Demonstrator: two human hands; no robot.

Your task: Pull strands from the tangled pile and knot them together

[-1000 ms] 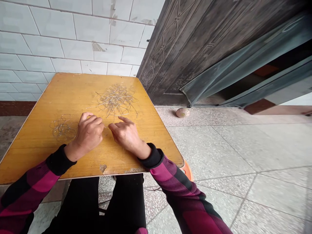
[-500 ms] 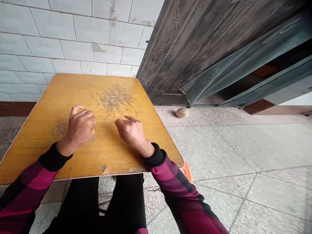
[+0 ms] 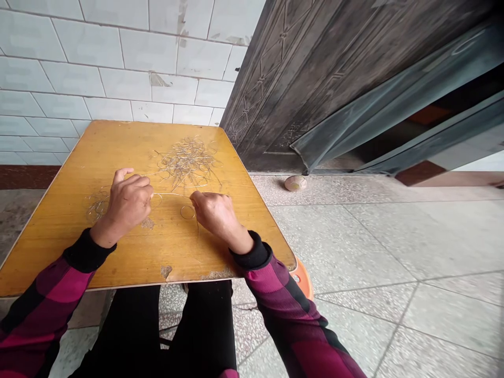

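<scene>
Fingers closed on both sides: left hand (image 3: 128, 202) and right hand (image 3: 214, 212) each pinch wire (image 3: 172, 195), stretched between them low over table (image 3: 118, 257). Tangled pile (image 3: 189, 160) lies just beyond.

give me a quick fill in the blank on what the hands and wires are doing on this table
The left hand and right hand hold a thin wire stretched ____ them.
The smaller wire pile lies beside the ____ hand, the big tangle farther back.
The table bears ____ wire heaps.
Missing words: between; left; two.
</scene>
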